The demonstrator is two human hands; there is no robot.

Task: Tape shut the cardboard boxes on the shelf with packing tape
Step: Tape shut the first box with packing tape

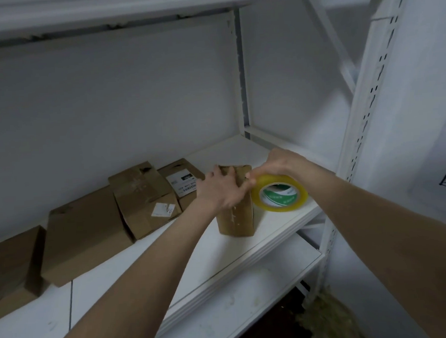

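Note:
A small brown cardboard box (237, 219) stands near the front right of the white shelf (203, 250). My left hand (222, 192) lies flat on its top, fingers straight and spread toward the back. My right hand (276, 164) grips a yellowish roll of packing tape (280, 195) from above, holding it just right of the box. The thumb and fingertips of both hands meet at the box's top right edge; the tape end there is too small to make out.
Several more brown boxes line the shelf to the left: two with white labels (144, 196) (184, 182), a plain one (83, 235) and one at the far left edge (12, 265). A slotted white upright (354, 141) stands at right. A lower shelf (249, 296) sits beneath.

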